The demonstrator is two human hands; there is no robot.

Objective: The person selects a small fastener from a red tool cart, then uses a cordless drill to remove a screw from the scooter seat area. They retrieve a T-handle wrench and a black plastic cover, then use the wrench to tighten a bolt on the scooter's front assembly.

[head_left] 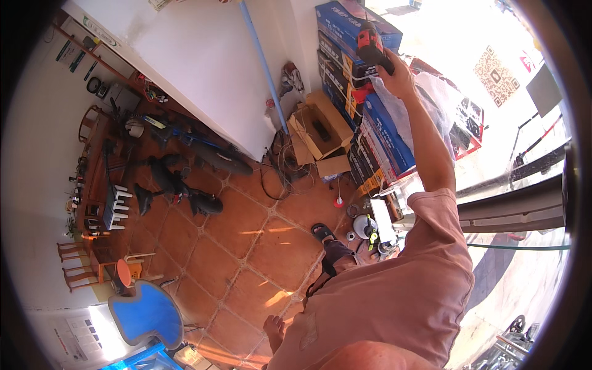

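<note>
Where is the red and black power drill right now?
In the head view's upper right, the drill is in the person's right hand, seen against the top blue cardboard box.

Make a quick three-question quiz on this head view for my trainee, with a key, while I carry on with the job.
1. Multiple choice: which grip holds the red-and-black handheld power drill? A) left only; B) right only; C) both.
2. True or false: the top of the tan cardboard box beside the stacked boxes printed in blue and black is closed.
3. Fill in: the long, thin blue pole stands by a smooth wall coloured ____.

Key:
1. B: the right grip alone has it.
2. False: its top is open and a dark object shows inside.
3. White.
</note>
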